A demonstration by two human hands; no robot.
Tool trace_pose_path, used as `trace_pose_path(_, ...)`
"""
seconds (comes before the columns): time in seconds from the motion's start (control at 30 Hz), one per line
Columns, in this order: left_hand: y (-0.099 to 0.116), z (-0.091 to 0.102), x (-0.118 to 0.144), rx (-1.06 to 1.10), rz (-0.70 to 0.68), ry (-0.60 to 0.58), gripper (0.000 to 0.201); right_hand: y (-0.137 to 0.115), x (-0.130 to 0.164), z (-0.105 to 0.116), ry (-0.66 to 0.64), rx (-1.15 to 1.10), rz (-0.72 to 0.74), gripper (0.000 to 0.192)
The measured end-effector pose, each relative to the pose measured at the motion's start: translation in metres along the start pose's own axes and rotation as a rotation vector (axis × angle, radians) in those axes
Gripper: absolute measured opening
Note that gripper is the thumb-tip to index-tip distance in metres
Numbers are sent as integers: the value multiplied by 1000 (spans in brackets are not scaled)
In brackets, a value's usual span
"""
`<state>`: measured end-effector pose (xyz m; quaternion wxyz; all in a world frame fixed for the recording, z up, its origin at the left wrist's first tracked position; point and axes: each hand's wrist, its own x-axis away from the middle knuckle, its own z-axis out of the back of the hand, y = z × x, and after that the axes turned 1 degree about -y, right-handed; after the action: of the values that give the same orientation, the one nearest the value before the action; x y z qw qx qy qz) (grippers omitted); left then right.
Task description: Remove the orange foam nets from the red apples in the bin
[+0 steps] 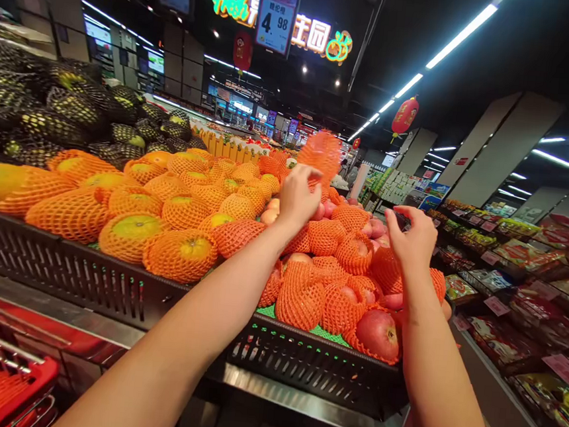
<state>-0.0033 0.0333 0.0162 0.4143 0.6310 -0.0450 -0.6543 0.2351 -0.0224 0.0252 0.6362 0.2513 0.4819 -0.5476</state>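
Head view showed the left hand (pixel 298 198) raised above the fruit display, its fingers pinched shut on the lower edge of an orange foam mesh sleeve (pixel 321 151), which stood up blurred at twelve o'clock from that hand. At three o'clock from it, the right hand (pixel 413 239) hovered with fingers curled together near a small dark thing (pixel 401 218) at its fingertips; whether it gripped that thing could not be told. Directly beneath both hands lay a heap of red apples in orange foam mesh sleeves (pixel 343 278), some fully wrapped, one shiny apple (pixel 377 333) at five o'clock of the heap half bare in its sleeve. These rested on a green mat inside a black slotted plastic display tray (pixel 311 365), whose front wall ran along the near edge above a steel ledge (pixel 298 401). At nine o'clock from the apples, round yellow-green citrus fruits in orange mesh sleeves (pixel 164 223) filled the neighbouring part of the tray. Farther out at ten o'clock sat a pile of fruit in black mesh sleeves (pixel 59 114). A red shopping trolley (pixel 5 382) stood at seven o'clock, low in the picture. Shelves of packaged goods with price tags (pixel 516 293) ran along at three o'clock, and a hanging price sign reading 4.98 (pixel 277 13) hung overhead at twelve.
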Motion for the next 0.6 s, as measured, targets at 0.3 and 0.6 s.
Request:
trace_pose_path(0.3, -3, -13, 1, 154, 163, -352, 30, -18, 9, -19, -32, -157, 220, 30)
trace_pose_path(0.6, -41, -17, -5, -307, 827, -284, 83, -5, 8, -19, 64, -143, 21, 28)
